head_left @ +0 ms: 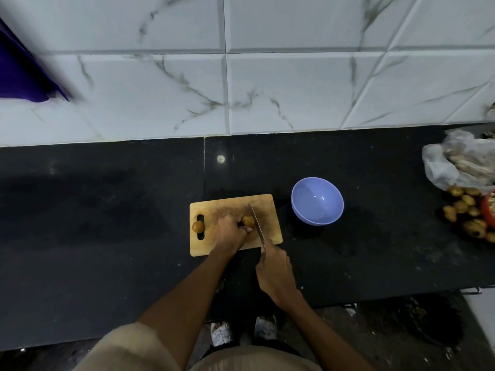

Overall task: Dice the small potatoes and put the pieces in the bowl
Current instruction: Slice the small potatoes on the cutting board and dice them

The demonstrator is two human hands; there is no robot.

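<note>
A wooden cutting board (214, 210) lies on the black counter. My left hand (230, 232) presses a small brown potato (249, 221) down on the board's middle. My right hand (276, 274) grips a knife handle near the board's front edge; the knife blade (256, 223) rests against the right side of that potato. A second small potato (198, 226) sits at the board's left end, beside the handle slot. An empty lilac bowl (317, 200) stands just right of the board.
A pile of small potatoes (467, 211) lies at the counter's far right beside a red container (488, 210) and a crumpled plastic bag (460, 159). A tiled wall (241, 76) rises behind the counter. The counter's front edge runs below my wrists.
</note>
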